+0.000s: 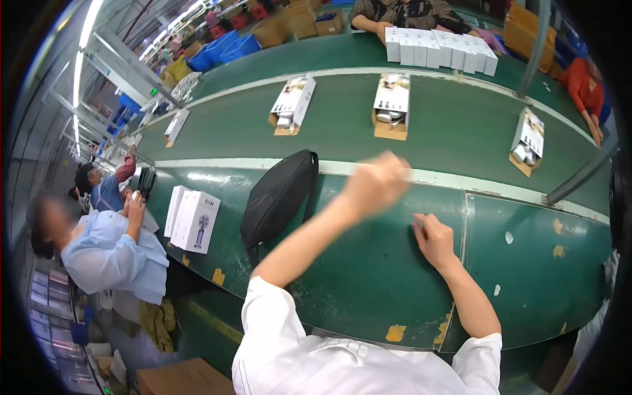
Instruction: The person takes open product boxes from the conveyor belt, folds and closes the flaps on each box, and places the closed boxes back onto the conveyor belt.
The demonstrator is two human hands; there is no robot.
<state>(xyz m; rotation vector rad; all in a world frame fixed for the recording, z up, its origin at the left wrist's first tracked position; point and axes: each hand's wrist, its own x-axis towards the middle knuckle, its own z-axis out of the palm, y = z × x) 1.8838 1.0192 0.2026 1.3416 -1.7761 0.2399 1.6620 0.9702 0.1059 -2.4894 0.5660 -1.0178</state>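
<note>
My left hand (376, 185) is raised over the green workbench (368, 283), close to the pale rail that borders the conveyor. Motion smears its fingers, so I cannot tell whether they hold anything. My right hand (436, 241) is low over the bench to the right, fingers curled in, with nothing showing in it. A black bag (276, 197) with a strap lies left of my left hand. Beyond the rail, an open box (392, 99) with pale parts showing at its near end is the closest box to my left hand.
More open boxes, such as the left one (293, 102) and the right one (528, 138), lie on the conveyor belt (342, 141). White fan boxes (201, 224) stand at the bench's left beside a seated person (112, 253). Across the belt, another person touches a row of white boxes (441, 51).
</note>
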